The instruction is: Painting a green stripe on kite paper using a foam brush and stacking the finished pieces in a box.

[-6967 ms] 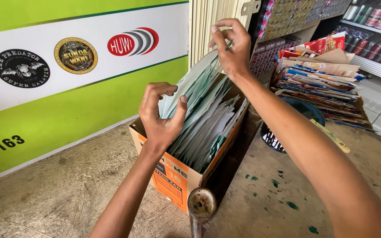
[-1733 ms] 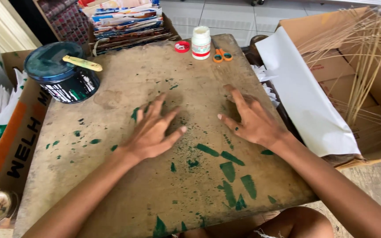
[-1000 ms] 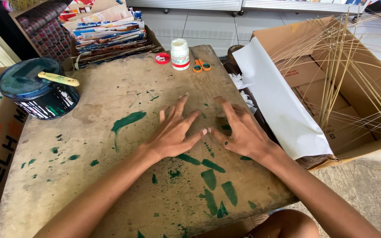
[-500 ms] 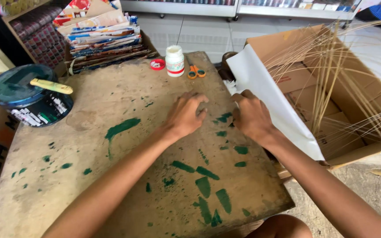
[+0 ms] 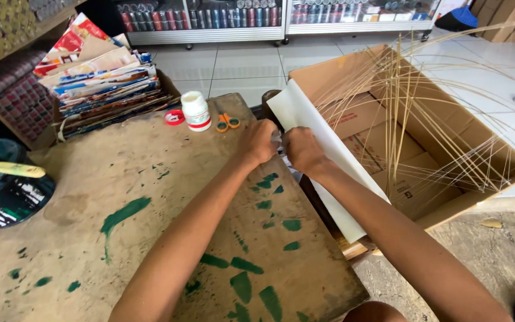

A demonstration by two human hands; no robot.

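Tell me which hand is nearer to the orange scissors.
Left. The left hand is just right of and below the scissors; the right hand is farther right, at the white paper.

Pale floor tiles (image 5: 251, 62) run to metal shelving (image 5: 210, 18) stocked with goods. Nearer, the ground is bare concrete (image 5: 496, 262).

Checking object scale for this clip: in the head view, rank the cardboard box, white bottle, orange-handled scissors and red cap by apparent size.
1. Cardboard box, by far the largest.
2. White bottle.
3. Orange-handled scissors.
4. Red cap, close to the scissors in apparent size, so that order is unsure.
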